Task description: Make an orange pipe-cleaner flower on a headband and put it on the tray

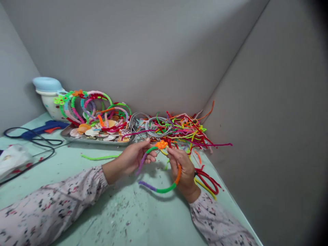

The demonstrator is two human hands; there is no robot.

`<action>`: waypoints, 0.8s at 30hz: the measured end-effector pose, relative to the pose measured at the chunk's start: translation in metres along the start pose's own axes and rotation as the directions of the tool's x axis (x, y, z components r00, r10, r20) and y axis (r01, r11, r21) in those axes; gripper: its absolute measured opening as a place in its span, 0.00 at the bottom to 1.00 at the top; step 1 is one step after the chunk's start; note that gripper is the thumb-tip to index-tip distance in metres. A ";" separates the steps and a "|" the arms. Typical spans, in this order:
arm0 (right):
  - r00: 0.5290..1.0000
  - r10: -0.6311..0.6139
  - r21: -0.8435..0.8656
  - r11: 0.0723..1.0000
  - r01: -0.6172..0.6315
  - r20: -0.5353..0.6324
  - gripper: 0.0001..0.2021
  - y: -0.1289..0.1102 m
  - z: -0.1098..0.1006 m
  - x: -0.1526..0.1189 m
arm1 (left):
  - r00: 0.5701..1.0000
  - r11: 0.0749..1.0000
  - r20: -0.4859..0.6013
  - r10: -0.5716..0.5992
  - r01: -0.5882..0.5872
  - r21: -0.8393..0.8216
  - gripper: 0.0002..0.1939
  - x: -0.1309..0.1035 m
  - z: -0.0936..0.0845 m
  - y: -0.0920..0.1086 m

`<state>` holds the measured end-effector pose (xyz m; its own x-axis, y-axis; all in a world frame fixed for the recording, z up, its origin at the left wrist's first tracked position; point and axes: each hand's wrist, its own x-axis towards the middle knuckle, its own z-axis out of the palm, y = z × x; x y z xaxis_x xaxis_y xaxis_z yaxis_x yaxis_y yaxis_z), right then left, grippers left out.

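Observation:
Between my two hands is a curved pipe-cleaner band, wrapped in purple, green and orange sections, with both purple ends on the left. An orange pipe-cleaner flower sits at its top, with a bit of yellow beside it. My left hand holds the green and purple stretch left of the flower, its thumb pointing up. Just right of the flower, my right hand pinches the band with thumb and forefinger. The band's orange part runs across the right palm, and the right fingers partly hide it.
Behind my hands lie grey wire coils and a heap of loose pipe cleaners. A metal tray holds shells and finished bands. At left are a blue glue gun, its black cord and a blue-lidded container. Grey partitions enclose the table.

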<state>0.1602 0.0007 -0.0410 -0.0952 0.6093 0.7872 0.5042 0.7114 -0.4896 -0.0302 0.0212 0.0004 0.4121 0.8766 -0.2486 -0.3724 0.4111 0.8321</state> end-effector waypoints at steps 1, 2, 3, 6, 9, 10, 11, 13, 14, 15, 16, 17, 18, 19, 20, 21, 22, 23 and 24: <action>0.999 -0.034 -0.012 0.999 0.034 0.019 0.14 0.001 0.000 0.000 | 1.000 1.000 0.003 0.014 -0.014 0.007 0.11 0.001 -0.001 0.001; 0.999 -0.041 -0.015 0.999 0.041 0.029 0.15 0.002 0.000 0.000 | 0.999 0.999 0.000 0.040 -0.040 0.026 0.09 0.001 -0.002 0.001; 0.999 -0.018 -0.008 1.000 0.019 0.031 0.15 0.003 0.001 0.000 | 0.998 0.997 -0.006 0.067 -0.066 0.050 0.08 0.002 -0.003 0.001; 0.979 0.205 0.097 0.974 -0.205 0.008 0.15 0.005 0.004 0.001 | 0.993 0.987 -0.025 0.119 -0.116 0.109 0.09 0.003 -0.002 0.001; 0.881 0.465 0.311 0.827 -0.468 0.090 0.14 0.007 0.005 0.004 | 0.986 0.972 -0.036 0.165 -0.156 0.176 0.10 0.002 0.000 0.000; 0.851 0.507 0.375 0.768 -0.519 0.139 0.14 0.007 0.004 0.005 | 0.982 0.965 -0.035 0.186 -0.176 0.196 0.10 0.001 0.000 0.000; 0.832 0.523 0.424 0.721 -0.548 0.186 0.15 0.007 0.004 0.006 | 0.977 0.956 -0.032 0.210 -0.199 0.215 0.10 0.000 0.001 0.000; 0.823 0.513 0.475 0.677 -0.562 0.242 0.16 0.005 0.002 0.007 | 0.964 0.935 -0.019 0.264 -0.251 0.252 0.11 -0.001 0.002 -0.001; 0.826 0.502 0.480 0.675 -0.560 0.256 0.15 0.003 0.002 0.007 | 0.957 0.921 -0.013 0.290 -0.275 0.275 0.12 -0.002 0.003 -0.001; 0.829 0.493 0.475 0.681 -0.557 0.265 0.13 0.002 0.002 0.006 | 0.950 0.906 -0.010 0.313 -0.295 0.305 0.13 -0.002 0.003 -0.002; 0.832 0.486 0.466 0.690 -0.554 0.269 0.12 0.000 0.002 0.006 | 0.944 0.888 -0.009 0.329 -0.306 0.343 0.14 -0.003 0.004 -0.002; 0.835 0.479 0.456 0.701 -0.549 0.270 0.11 -0.002 0.003 0.005 | 0.941 0.869 -0.013 0.339 -0.308 0.387 0.14 -0.003 0.004 -0.002; 0.840 0.472 0.446 0.712 -0.543 0.268 0.10 -0.003 0.003 0.004 | 0.939 0.849 -0.024 0.344 -0.301 0.434 0.14 -0.004 0.004 -0.003; 0.845 0.466 0.437 0.723 -0.535 0.263 0.10 -0.003 0.003 0.003 | 0.937 0.829 -0.039 0.346 -0.286 0.480 0.15 -0.005 0.005 -0.003; 0.849 0.462 0.430 0.732 -0.528 0.256 0.10 -0.003 0.004 0.003 | 0.936 0.809 -0.054 0.348 -0.270 0.523 0.16 -0.005 0.006 -0.003; 0.852 0.460 0.424 0.739 -0.524 0.251 0.10 -0.003 0.004 0.003 | 0.934 0.789 -0.066 0.352 -0.257 0.558 0.16 -0.005 0.006 -0.003; 0.852 0.459 0.418 0.743 -0.523 0.250 0.10 -0.003 0.004 0.002 | 0.930 0.771 -0.075 0.361 -0.252 0.585 0.17 -0.006 0.007 -0.003; 0.852 0.460 0.415 0.744 -0.523 0.250 0.10 -0.002 0.004 0.002 | 0.924 0.755 -0.079 0.373 -0.254 0.604 0.17 -0.006 0.007 -0.003; 0.851 0.461 0.415 0.744 -0.524 0.250 0.10 -0.002 0.004 0.003 | 0.918 0.742 -0.079 0.389 -0.261 0.617 0.17 -0.006 0.008 -0.003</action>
<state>0.1558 0.0026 -0.0397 -0.0634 0.9343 0.3509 0.0690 0.3548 -0.9324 -0.0251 0.0128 0.0031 0.1677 0.9842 0.0563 0.1292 -0.0785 0.9885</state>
